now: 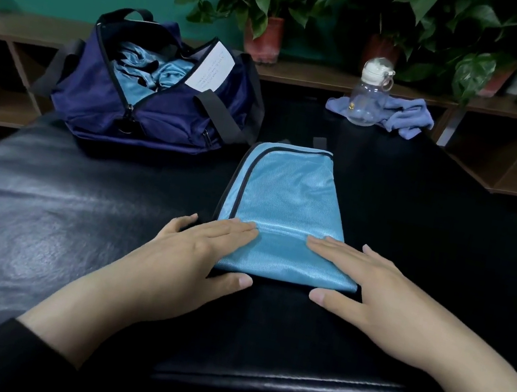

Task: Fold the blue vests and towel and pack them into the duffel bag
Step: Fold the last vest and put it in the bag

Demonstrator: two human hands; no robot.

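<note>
My left hand (pixel 203 248) and right hand (pixel 363 276) lie flat, fingers spread, pressing the near fold of the shiny light-blue mesh vest (pixel 286 207). Slick fabric: lifting toward the open navy duffel bag (pixel 147 114), beyond my left hand, could spring the fold.

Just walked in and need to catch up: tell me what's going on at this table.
A person is folding a light blue vest on a black padded table. The left hand and right hand lie flat on the near fold, pressing it down. The navy duffel bag stands open at the far left with blue fabric already inside. A crumpled blue towel lies unfolded at the far right behind a clear water bottle.
</note>
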